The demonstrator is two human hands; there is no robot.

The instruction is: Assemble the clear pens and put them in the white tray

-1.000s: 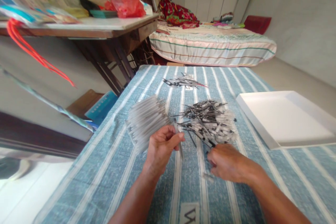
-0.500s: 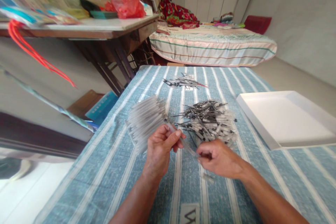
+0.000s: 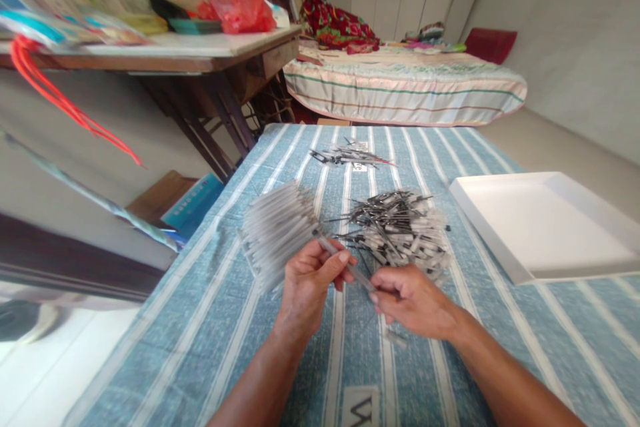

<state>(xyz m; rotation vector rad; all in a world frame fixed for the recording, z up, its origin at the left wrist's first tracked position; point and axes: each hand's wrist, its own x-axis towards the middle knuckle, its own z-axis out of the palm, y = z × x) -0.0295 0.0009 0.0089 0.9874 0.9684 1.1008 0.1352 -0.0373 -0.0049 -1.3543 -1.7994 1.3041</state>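
Note:
A slim translucent pen [image 3: 360,277] slants between my hands above the table. My left hand [image 3: 309,283] is closed round its middle, thumb on top, with the darker end pointing up and left. At the lower right end, my right hand [image 3: 417,300] pinches the pen between thumb and fingers. Left of it lies a neat stack of similar clear pens [image 3: 277,230], partly behind my left hand. Just beyond my right hand spreads a loose heap of black-and-clear pen parts [image 3: 400,227]. A small clear piece [image 3: 396,338] rests on the cloth below my right hand.
A striped blue cloth [image 3: 280,387] covers the table. Farther back lies a smaller bunch of thin pen parts [image 3: 347,155]. An open white box [image 3: 565,227] stands at the right edge. A cluttered side table [image 3: 210,53] is at the left, with a bed [image 3: 410,87] behind.
My right hand has shifted slightly left along the pen's lower end, closer to my left hand. The pen has moved a little right; the piles have stayed put.

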